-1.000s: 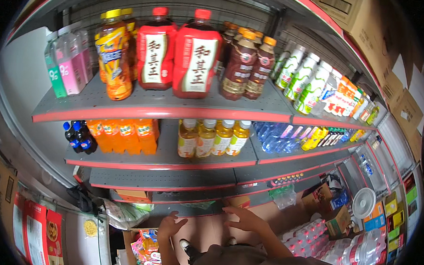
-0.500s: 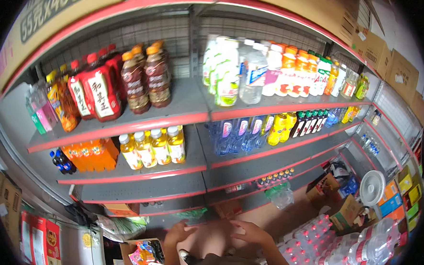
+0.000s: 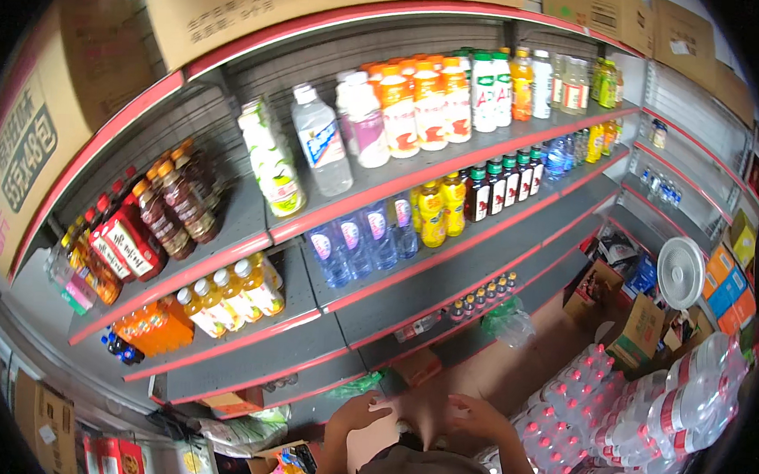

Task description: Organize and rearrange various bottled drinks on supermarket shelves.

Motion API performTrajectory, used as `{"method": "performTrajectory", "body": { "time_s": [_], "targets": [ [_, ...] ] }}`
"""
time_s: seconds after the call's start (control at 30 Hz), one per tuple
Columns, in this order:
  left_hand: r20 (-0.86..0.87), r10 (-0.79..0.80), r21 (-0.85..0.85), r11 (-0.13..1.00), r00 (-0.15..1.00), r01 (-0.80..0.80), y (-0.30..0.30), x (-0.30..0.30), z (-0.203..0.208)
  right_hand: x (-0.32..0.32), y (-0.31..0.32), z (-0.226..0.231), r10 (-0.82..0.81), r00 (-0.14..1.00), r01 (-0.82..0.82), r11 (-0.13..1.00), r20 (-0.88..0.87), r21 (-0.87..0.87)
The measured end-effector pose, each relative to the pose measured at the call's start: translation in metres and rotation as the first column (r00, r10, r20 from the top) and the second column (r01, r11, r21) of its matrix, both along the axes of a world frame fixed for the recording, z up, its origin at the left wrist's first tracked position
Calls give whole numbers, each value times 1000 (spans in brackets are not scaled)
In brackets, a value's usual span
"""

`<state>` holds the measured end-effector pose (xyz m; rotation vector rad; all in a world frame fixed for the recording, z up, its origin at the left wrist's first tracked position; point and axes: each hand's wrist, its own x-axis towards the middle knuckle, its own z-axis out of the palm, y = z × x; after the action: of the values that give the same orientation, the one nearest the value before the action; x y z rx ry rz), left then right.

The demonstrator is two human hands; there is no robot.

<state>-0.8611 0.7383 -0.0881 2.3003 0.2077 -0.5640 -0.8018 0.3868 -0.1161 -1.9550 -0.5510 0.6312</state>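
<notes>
Both hands hang in front of my body, low in the picture, before the bottom shelves. My left hand has its fingers apart and holds nothing. Opposite it, my right hand has its fingers loosely spread, also bare. The bottom shelf board and a crumpled green plastic bag lie just beyond the left hand. Nearest to the right hand are shrink-wrapped packs of clear bottles with red caps on the floor. Neither hand touches any goods.
Tiered grey shelves with red edges carry rows of drink bottles. Cardboard cartons sit on top. A white round fan and opened boxes stand at right. A box of colourful packets is at lower left.
My view has swung to the right, so the shelves and bottles sit farther left and tilt more. Both hands keep about the same pose, a little farther right in the picture.
</notes>
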Motion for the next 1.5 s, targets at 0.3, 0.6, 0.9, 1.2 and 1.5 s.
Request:
{"method": "performTrajectory", "body": {
  "time_s": [0.3,0.6,0.9,1.2,1.5],
  "targets": [
    [-29,-297,-129,948,954,291,-23,69,-65,6,-29,-31,-38,979,63,991,201,-120],
    [20,-257,-321,914,966,249,17,187,-127,61,5,19,-274,960,279,945,53,-171],
    [117,-345,-458,813,931,359,-16,246,-54,127,19,19,-194,972,206,975,129,-84],
    [-8,-541,-508,727,841,462,-102,272,-67,167,-51,-25,-168,960,192,977,223,-89],
    [59,-475,-396,796,878,457,-230,355,-37,245,-176,-11,-238,952,256,964,192,-75]
  ]
}}
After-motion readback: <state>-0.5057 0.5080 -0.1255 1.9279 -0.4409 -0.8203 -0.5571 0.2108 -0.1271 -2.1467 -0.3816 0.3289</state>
